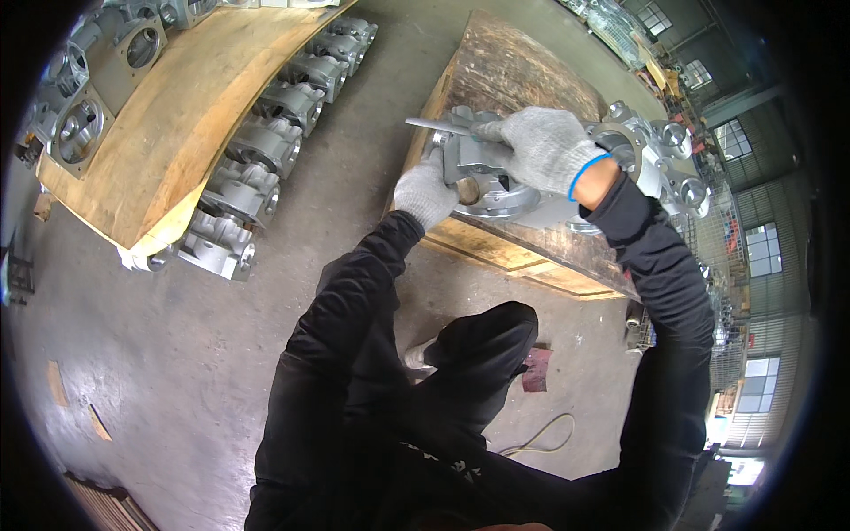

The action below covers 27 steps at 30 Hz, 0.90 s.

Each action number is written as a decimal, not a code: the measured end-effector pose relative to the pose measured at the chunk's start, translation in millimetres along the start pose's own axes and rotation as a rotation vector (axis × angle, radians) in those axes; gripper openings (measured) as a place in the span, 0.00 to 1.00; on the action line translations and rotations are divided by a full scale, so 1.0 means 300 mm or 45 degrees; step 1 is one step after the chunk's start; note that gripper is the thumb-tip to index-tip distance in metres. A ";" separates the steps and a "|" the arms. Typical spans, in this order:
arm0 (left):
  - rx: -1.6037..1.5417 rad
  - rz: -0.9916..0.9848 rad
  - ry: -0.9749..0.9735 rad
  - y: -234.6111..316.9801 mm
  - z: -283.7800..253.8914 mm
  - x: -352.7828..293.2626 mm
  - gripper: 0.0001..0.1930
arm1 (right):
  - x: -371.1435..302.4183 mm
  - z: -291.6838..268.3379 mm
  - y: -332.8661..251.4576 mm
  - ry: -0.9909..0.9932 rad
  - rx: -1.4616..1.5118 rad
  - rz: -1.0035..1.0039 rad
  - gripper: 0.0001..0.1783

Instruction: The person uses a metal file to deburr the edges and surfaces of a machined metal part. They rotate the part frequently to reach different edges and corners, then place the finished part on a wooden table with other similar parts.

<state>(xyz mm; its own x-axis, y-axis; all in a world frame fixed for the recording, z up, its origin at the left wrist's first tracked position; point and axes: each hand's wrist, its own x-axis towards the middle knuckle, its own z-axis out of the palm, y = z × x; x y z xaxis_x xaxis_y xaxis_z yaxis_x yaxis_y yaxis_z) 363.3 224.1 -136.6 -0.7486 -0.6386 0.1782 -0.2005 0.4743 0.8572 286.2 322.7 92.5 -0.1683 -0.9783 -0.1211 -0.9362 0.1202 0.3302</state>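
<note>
One casting before us, on wooden bench, near its front edge. Our gloved right hand clamped on flat tool, grey blade pointing left beside casting. Our gloved left hand touches casting's left side; whether fingers grip, we cannot tell. More castings at bench's right; wooden board well apart, left.

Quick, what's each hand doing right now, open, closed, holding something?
Left hand: touching the grey metal casting; whether it is closed can't be told.
Right hand: closed, holding a flat metal bar.
</note>
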 end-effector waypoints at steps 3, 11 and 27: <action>0.010 0.032 0.069 0.005 -0.002 -0.004 0.29 | -0.029 -0.023 -0.015 -0.053 -0.156 0.099 0.15; -0.026 -0.052 -0.016 0.024 -0.014 -0.001 0.29 | -0.071 -0.001 -0.026 -0.007 -0.192 0.048 0.15; -0.067 -0.165 0.035 -0.008 0.046 -0.009 0.32 | -0.124 -0.042 -0.132 0.061 -0.155 -0.091 0.16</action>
<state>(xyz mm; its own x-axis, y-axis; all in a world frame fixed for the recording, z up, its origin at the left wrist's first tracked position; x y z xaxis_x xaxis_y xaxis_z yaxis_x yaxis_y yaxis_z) 357.2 233.0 -145.9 -0.7009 -0.7092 0.0765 -0.2607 0.3546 0.8979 333.4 352.1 95.7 -0.0850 -0.9909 -0.1047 -0.9003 0.0314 0.4340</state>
